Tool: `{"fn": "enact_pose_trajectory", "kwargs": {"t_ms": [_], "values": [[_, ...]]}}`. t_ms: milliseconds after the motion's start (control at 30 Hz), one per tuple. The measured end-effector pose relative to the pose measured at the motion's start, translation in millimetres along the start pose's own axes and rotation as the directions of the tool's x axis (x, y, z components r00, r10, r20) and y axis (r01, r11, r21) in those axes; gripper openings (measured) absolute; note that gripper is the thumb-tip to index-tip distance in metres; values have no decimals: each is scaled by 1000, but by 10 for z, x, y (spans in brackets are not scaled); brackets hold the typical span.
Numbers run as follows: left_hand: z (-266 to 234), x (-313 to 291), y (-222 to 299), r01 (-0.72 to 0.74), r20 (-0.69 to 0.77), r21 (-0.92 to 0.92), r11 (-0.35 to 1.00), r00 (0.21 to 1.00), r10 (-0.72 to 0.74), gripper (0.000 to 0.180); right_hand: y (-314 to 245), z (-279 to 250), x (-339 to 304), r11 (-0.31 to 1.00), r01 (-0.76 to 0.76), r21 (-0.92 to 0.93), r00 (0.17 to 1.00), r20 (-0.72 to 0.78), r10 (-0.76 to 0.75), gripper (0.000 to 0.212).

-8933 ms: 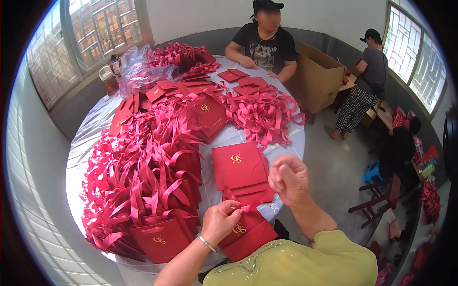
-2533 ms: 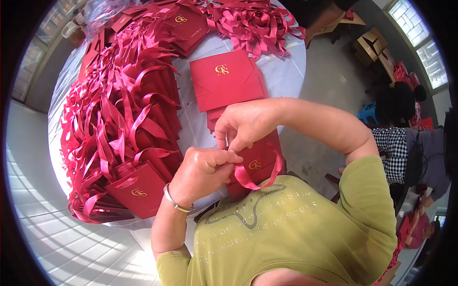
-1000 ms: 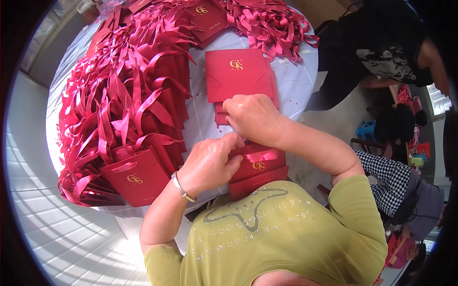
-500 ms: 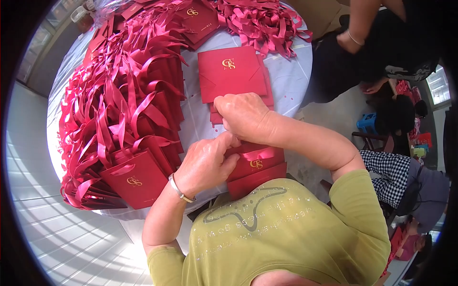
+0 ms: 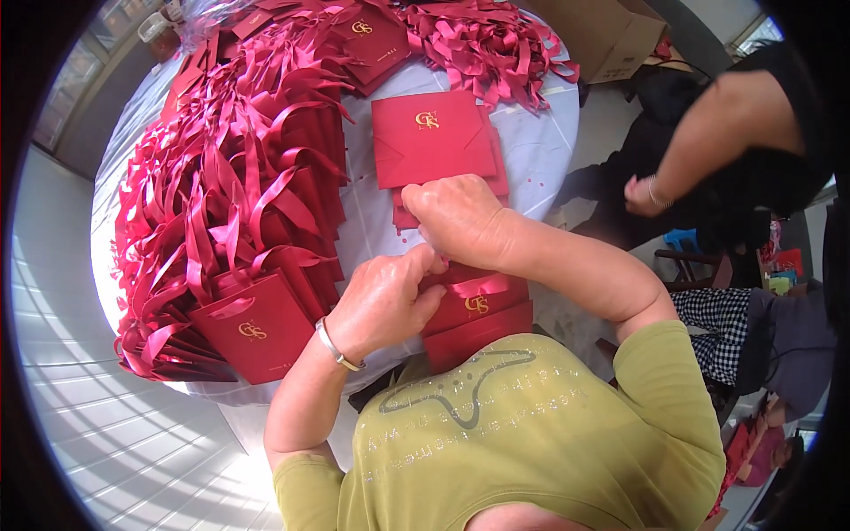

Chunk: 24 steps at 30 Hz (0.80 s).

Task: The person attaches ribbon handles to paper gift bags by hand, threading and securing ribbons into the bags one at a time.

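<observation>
My left hand (image 5: 382,299) and my right hand (image 5: 462,219) meet knuckle to knuckle over the top edge of a red paper gift bag (image 5: 452,305) with a gold emblem. Both hands are closed, fingers pinched on its ribbon handle, which is mostly hidden under them; a pink ribbon band (image 5: 482,287) crosses the bag's front. Below that lies another red panel (image 5: 482,334), close against my shirt. Just beyond my right hand is a small stack of flat red bags (image 5: 434,146), without visible ribbons on the top one.
Many red bags with ribbon handles (image 5: 257,190) crowd the left of the round white-covered table (image 5: 361,212). Loose ribbons (image 5: 487,49) are heaped at the back. A jar (image 5: 158,35) stands far left. At right are a person in black (image 5: 726,133), a cardboard box (image 5: 611,40) and a seated person (image 5: 722,332).
My hands stay nearly still, pinched together at the bag. The person in black at the right has shifted, with the arm now lower and the cardboard box more exposed.
</observation>
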State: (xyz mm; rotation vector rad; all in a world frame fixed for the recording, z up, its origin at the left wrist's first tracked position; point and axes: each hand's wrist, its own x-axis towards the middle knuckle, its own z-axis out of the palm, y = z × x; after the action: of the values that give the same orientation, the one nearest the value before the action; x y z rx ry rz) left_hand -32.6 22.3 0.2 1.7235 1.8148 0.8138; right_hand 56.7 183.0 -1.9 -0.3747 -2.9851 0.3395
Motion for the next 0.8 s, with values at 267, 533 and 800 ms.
{"fn": "enact_pose_trajectory", "kwargs": {"t_ms": [267, 533, 800], "values": [[37, 3, -16, -41, 3, -55, 998, 999, 41, 22, 272, -102, 23, 837, -101, 537, 995, 66, 77, 24], [57, 21, -38, -89, 18, -94, 992, 996, 91, 25, 271, -50, -11, 888, -139, 437, 984, -37, 173, 15], [80, 43, -49, -13, 94, -119, 993, 995, 24, 24, 366, 161, 69, 950, -104, 295, 843, -481, 242, 7]]}}
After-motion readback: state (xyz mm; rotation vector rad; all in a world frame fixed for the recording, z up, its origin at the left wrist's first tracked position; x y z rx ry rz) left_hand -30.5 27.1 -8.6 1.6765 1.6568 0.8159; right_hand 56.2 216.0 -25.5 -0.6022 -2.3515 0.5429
